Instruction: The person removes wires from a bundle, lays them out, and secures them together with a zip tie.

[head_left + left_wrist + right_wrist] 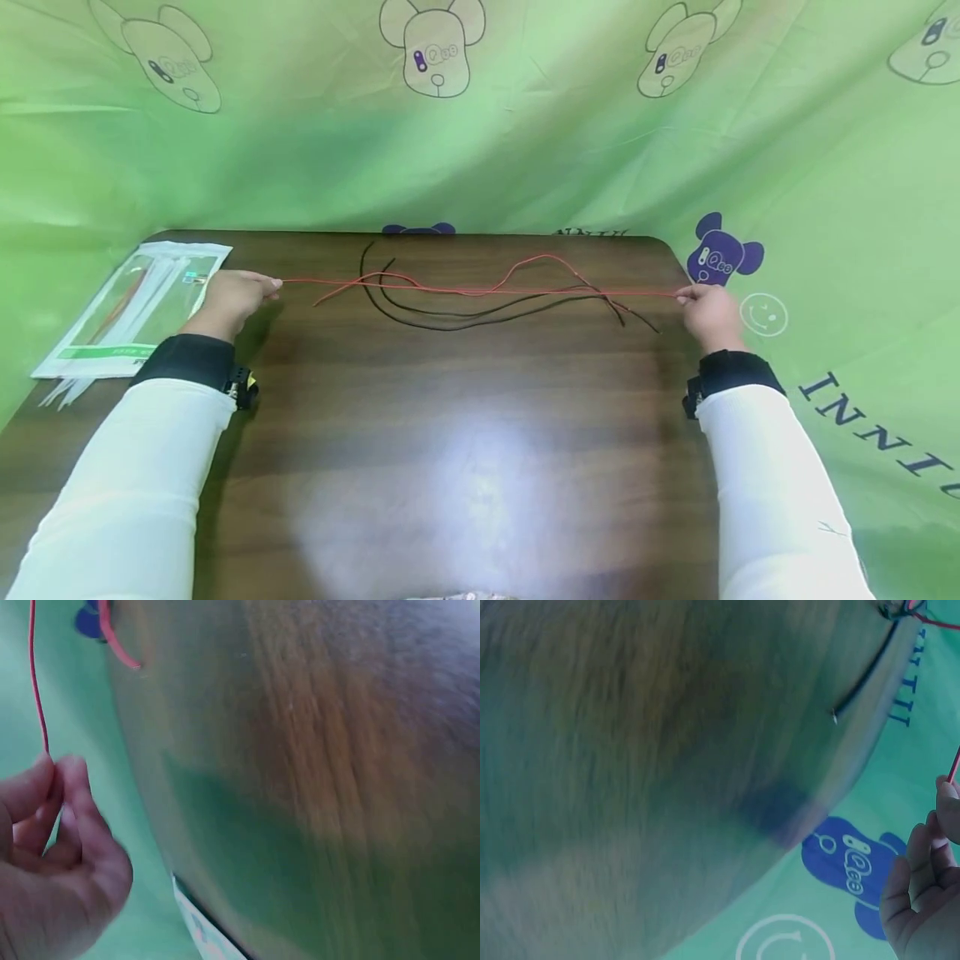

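Note:
A thin red wire (645, 293) is stretched nearly straight from side to side over the far part of the table. My left hand (231, 302) pinches its left end between thumb and fingertips; the left wrist view shows the wire (34, 675) leaving that pinch. At the other end, my right hand (712, 317) grips the wire, seen at the edge of the right wrist view between thumb and fingers (922, 862). Beneath it lie a second, wavy red wire (543, 256) and two curved black wires (450, 329), which cross near their right ends.
A clear plastic bag (187, 248) with long white strips inside lies at the table's left, beside my left hand. White strip ends (71, 390) stick out below it. Green printed cloth (525, 167) hangs behind and beside the brown wooden table (375, 417).

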Available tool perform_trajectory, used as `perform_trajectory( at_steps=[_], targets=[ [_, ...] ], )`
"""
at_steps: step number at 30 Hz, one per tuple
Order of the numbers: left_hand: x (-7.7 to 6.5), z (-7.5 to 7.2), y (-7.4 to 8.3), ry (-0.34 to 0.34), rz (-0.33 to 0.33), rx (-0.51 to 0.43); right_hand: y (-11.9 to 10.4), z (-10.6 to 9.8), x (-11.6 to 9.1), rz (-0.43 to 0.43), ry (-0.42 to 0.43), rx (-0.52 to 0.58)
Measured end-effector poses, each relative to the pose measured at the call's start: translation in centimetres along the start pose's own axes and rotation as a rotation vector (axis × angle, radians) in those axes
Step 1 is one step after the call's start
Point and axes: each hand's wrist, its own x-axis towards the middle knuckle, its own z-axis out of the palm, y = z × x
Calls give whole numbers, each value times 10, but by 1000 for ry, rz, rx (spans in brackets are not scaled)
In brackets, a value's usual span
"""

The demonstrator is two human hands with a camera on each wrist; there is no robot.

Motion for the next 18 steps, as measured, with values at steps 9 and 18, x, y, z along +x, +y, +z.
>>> perform_trajectory(
  at_steps=[9,18],
  targets=[
    [7,24,-3,162,53,309,-2,27,-1,90,-83,71],
    [12,27,-13,83,44,406,12,48,4,144,-289,67]
  ],
)
